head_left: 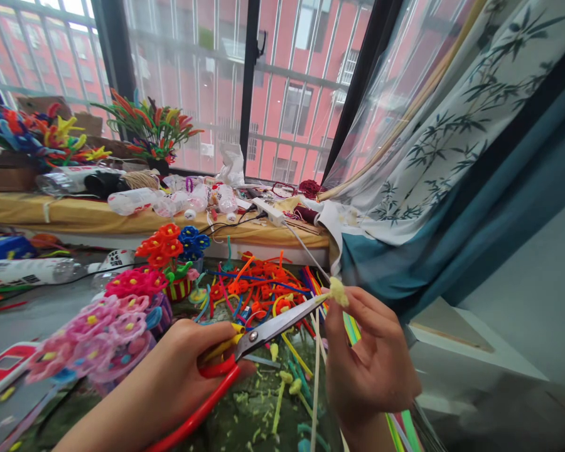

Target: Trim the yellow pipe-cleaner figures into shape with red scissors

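Note:
My left hand (207, 358) is closed around red-handled scissors (275, 329), with something yellow showing by its fingers. The scissor blades look almost closed, and their tips reach the pale yellow fuzzy pipe-cleaner piece (338, 292). Thumb and fingertips of my right hand (367, 351) pinch that piece. Whether the blades bite into it I cannot tell. Beneath my hands, short yellow pipe-cleaner stems with knobbed ends (286, 378) and many yellow clippings lie on a dark green surface (245, 427).
Pink pipe-cleaner flowers (91, 333) and a red flower bunch (162, 245) stand left of my hands. Loose orange pipe cleaners (258, 282) pile up behind them. Plastic bottles (132, 201) and a power strip (269, 212) lie on the windowsill. A teal curtain (386, 257) hangs at right.

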{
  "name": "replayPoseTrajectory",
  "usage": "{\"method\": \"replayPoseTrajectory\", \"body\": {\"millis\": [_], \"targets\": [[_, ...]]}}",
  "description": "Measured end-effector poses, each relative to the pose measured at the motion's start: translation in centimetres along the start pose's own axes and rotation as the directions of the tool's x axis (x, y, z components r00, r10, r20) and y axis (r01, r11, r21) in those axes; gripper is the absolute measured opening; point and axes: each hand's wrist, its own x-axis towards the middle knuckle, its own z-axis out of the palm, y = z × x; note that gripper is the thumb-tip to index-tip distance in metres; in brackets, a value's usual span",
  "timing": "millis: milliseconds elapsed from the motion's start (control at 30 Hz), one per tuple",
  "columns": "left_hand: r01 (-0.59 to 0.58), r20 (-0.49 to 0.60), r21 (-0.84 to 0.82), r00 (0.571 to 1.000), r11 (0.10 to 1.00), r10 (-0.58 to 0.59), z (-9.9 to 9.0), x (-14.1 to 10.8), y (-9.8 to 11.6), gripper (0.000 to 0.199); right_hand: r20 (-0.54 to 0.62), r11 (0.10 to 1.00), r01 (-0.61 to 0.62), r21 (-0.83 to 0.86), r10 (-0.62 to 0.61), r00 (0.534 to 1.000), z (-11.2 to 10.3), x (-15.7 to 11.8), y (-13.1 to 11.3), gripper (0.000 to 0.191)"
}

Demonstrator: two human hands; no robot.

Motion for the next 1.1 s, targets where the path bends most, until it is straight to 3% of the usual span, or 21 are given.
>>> {"method": "replayPoseTrajectory", "body": {"millis": [367, 1100], "targets": [[0.043, 0.014, 0.018, 0.999, 0.999, -0.043, 0.02, -0.16, -0.02, 0.037, 0.038, 1.0, -0.01, -0.002, 0.01, 0.999, -0.1, 0.04, 0.14, 0.016], [0.008, 0.04, -0.06, 0.999, 0.998, -0.006, 0.48, 0.24, -0.15, 0.035, 0.006, 0.997, -0.045, 0.056, 0.045, 0.999, -0.09, 0.2, 0.11, 0.015]]}}
